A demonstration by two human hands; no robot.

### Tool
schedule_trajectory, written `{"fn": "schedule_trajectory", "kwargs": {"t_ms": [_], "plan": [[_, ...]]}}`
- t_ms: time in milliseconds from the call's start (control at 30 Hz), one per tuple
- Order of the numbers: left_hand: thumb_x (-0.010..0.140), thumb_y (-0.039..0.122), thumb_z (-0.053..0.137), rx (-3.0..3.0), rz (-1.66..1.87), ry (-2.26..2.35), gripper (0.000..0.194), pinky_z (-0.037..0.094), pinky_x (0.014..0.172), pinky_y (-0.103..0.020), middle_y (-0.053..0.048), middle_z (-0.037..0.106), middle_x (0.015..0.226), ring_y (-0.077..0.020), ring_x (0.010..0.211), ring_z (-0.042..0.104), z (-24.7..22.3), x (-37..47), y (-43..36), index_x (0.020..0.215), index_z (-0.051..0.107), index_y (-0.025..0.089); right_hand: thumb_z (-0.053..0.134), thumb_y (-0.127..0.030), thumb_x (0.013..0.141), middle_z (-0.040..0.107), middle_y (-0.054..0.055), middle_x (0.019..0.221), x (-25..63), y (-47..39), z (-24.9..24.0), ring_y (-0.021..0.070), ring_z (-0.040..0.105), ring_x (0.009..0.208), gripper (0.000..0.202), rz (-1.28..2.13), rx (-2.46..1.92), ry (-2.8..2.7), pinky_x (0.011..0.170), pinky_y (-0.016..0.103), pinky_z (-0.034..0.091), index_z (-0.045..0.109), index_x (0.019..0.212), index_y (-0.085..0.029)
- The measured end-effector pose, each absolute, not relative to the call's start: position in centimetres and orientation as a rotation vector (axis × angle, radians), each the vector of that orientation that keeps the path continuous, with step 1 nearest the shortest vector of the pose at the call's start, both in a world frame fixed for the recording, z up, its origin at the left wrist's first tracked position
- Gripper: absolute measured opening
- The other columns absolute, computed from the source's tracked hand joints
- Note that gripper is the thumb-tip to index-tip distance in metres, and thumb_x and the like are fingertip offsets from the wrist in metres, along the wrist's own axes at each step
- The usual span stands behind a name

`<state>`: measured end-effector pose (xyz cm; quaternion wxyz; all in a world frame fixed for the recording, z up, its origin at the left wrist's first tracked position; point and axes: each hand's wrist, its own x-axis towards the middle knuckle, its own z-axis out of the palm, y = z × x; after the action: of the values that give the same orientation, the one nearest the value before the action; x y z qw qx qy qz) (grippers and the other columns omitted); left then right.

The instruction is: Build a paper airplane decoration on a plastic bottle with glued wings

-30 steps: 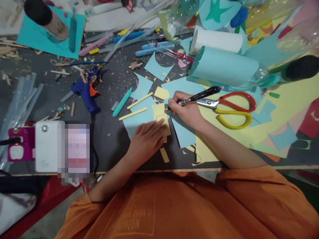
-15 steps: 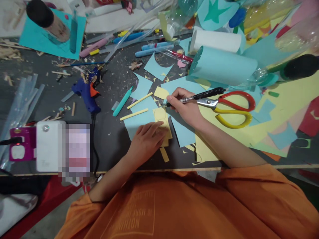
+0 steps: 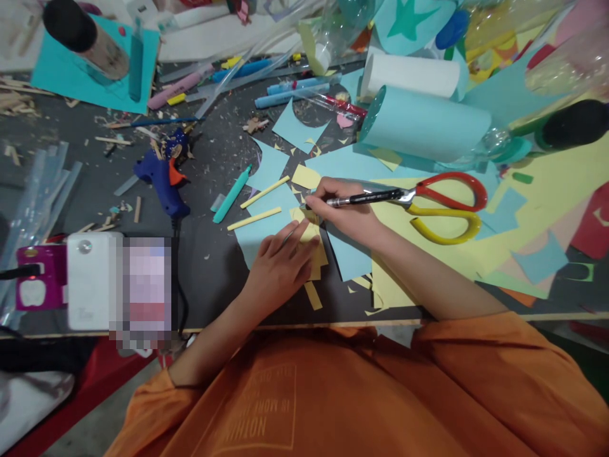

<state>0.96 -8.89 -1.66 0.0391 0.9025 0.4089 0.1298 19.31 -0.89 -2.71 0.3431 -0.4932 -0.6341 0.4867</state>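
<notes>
Swung to a new slant, one pen (image 3: 366, 198) is pinched in the right hand (image 3: 347, 209) over the yellow paper (image 3: 322, 258); the left hand (image 3: 281, 263) rests there, fingers slightly spread, two strips (image 3: 254, 219) nearby.

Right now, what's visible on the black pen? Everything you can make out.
The pen is slim and looks like plastic, with a mostly black barrel, pale markings and a lighter, shiny section toward the grip. The right hand holds it, thumb and fingers covering part of its front. It lies at a low slant, writing end leftward by the yellow paper; tip contact is unclear. Its back end overlaps the scissors in view; whether they touch can't be told.
</notes>
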Motion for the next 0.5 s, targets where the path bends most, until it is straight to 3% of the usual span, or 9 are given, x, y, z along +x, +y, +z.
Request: {"fn": "schedule_trajectory", "kwargs": {"t_ms": [400, 500], "plan": [[0.094, 0.017, 0.053, 2.728, 0.392, 1.239, 0.030, 0.050, 0.090, -0.037, -0.016, 0.066, 0.137, -0.0296, 0.127, 0.061, -1.56, 1.02, -8.96, 0.122, 0.063, 0.017, 0.060, -0.028, 0.085, 0.044, -0.006, 0.055, 19.37, -0.89, -2.63, 0.0102, 0.041, 0.055, 0.031, 1.189, -1.289, -1.640, 0.058, 0.028, 0.034, 0.042, 0.061, -0.023], [0.094, 0.017, 0.053, 2.710, 0.368, 1.244, 0.031, 0.049, 0.093, -0.037, -0.016, 0.066, 0.136, -0.0291, 0.129, 0.060, -1.58, 0.99, -8.97, 0.124, 0.062, 0.017, 0.062, -0.033, 0.085, 0.050, -0.004, 0.059, 19.40, -0.94, -2.68, 0.0107, 0.045, 0.058, 0.028, 1.271, -1.256, -1.663, 0.059, 0.028, 0.035, 0.047, 0.064, -0.022]]}}
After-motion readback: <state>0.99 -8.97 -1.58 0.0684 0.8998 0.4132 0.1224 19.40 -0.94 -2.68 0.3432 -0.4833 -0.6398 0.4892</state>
